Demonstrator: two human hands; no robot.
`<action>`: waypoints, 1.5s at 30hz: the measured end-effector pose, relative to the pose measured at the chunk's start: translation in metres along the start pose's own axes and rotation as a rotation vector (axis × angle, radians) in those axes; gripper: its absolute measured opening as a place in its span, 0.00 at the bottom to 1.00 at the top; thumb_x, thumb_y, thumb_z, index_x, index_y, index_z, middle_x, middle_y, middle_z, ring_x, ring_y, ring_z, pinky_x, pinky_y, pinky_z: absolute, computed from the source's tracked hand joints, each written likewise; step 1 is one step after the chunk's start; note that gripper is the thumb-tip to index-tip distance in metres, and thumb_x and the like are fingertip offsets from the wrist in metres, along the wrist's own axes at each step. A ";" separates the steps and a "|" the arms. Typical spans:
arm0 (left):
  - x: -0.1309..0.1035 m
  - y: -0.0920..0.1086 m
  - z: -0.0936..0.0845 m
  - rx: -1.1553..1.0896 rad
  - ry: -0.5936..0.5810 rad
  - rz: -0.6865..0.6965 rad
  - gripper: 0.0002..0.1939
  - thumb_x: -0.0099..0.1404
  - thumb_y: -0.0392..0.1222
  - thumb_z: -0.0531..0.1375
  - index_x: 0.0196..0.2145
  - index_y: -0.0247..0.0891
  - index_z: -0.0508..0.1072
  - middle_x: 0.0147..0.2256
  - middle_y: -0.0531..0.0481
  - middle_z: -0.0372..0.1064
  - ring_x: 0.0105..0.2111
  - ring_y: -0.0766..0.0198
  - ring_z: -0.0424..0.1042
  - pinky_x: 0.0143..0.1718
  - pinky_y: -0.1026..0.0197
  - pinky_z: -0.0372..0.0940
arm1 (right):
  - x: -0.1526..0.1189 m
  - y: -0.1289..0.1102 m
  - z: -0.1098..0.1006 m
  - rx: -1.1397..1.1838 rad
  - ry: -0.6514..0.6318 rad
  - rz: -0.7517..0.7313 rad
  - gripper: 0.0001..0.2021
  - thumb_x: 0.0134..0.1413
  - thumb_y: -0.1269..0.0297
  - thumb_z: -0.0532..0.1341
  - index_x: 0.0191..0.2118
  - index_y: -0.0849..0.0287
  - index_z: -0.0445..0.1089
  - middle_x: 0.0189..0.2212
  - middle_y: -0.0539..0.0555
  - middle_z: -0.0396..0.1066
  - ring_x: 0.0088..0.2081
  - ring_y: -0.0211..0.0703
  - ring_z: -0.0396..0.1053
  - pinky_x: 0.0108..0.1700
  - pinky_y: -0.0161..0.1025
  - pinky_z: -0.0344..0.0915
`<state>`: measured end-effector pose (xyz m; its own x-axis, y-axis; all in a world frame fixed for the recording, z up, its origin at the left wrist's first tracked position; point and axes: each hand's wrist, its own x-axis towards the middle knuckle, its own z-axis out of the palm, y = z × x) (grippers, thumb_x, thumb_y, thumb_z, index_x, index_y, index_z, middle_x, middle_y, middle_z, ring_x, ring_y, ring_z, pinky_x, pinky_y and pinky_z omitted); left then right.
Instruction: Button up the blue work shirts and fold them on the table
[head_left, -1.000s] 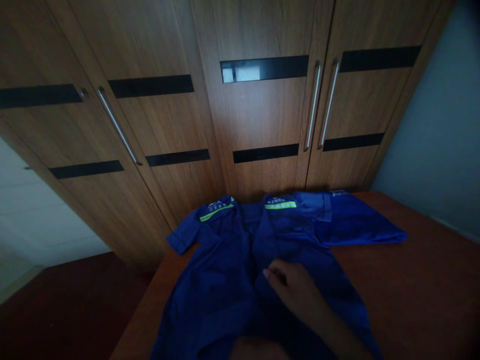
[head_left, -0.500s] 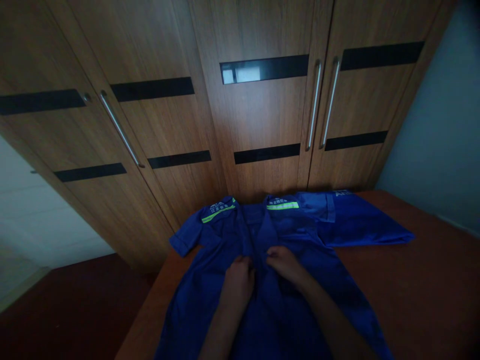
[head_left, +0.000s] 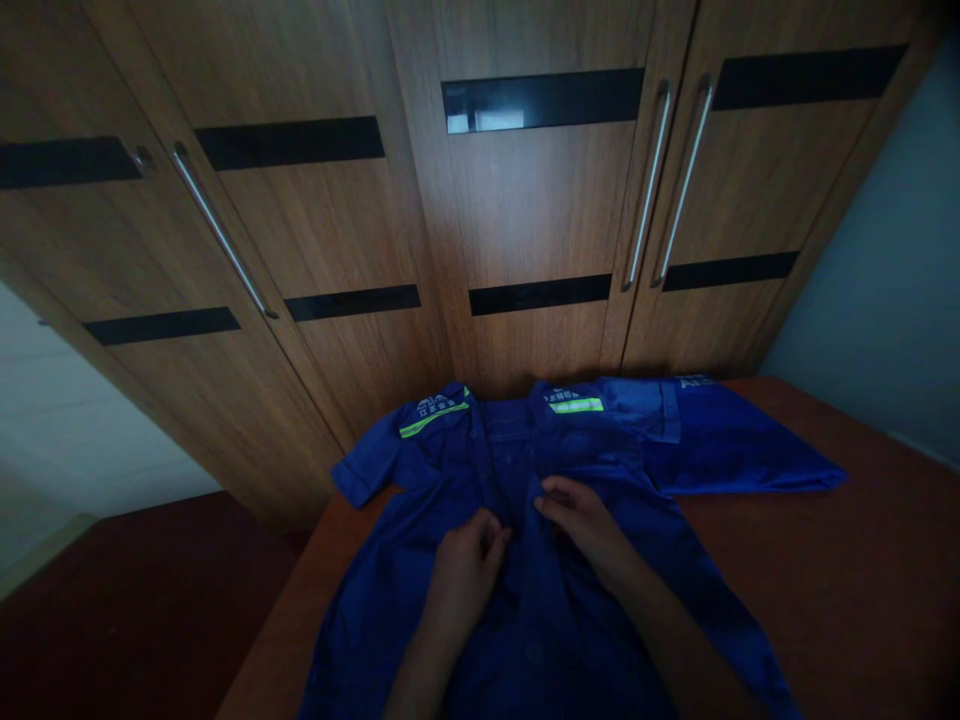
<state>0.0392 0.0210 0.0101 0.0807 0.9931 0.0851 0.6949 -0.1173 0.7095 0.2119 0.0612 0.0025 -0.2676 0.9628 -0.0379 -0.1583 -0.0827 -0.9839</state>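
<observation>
A blue short-sleeved work shirt (head_left: 405, 560) lies front up, its collar toward the cabinet and its neck parted. Yellow-green strips and white lettering mark both shoulders. My left hand (head_left: 466, 560) pinches the left front edge of the shirt below the collar. A little higher, my right hand (head_left: 581, 515) has its thumb and fingers closed on the right front edge. Between the hands the two edges stand apart, showing the inside of the back. One button shows faintly lower down the front.
Beside the right sleeve lies a folded blue garment (head_left: 742, 445). Both rest on a reddish-brown table (head_left: 847, 590). A wooden cabinet (head_left: 532, 220) with metal handles rises right behind the table. Dark red floor (head_left: 142, 600) shows at the left.
The hands have drawn slightly apart, and the front edges of the shirt are spread wider at the neck. The view has shifted slightly.
</observation>
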 end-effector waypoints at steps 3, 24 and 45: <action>0.000 0.003 0.000 -0.257 -0.001 -0.030 0.08 0.60 0.45 0.56 0.29 0.38 0.70 0.22 0.55 0.64 0.24 0.66 0.64 0.26 0.66 0.55 | -0.001 -0.001 0.003 -0.034 0.061 -0.011 0.15 0.43 0.54 0.65 0.33 0.59 0.69 0.23 0.46 0.66 0.25 0.36 0.62 0.27 0.33 0.56; 0.000 -0.006 -0.001 -0.499 -0.073 -0.071 0.06 0.56 0.39 0.55 0.32 0.36 0.69 0.26 0.54 0.65 0.27 0.66 0.64 0.30 0.66 0.58 | -0.007 0.003 0.009 -0.621 -0.119 -0.330 0.15 0.44 0.72 0.62 0.41 0.56 0.71 0.36 0.52 0.72 0.40 0.43 0.68 0.44 0.40 0.63; -0.002 -0.003 0.004 -0.620 -0.124 -0.100 0.07 0.54 0.38 0.62 0.31 0.37 0.67 0.26 0.56 0.61 0.27 0.69 0.61 0.29 0.67 0.56 | -0.006 -0.003 0.005 -0.672 0.047 -0.415 0.01 0.49 0.70 0.62 0.29 0.58 0.71 0.25 0.48 0.67 0.29 0.38 0.66 0.34 0.35 0.60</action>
<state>0.0401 0.0195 0.0048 0.1449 0.9878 -0.0576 0.1642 0.0334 0.9859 0.2095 0.0546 0.0060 -0.2692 0.8921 0.3630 0.3756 0.4443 -0.8133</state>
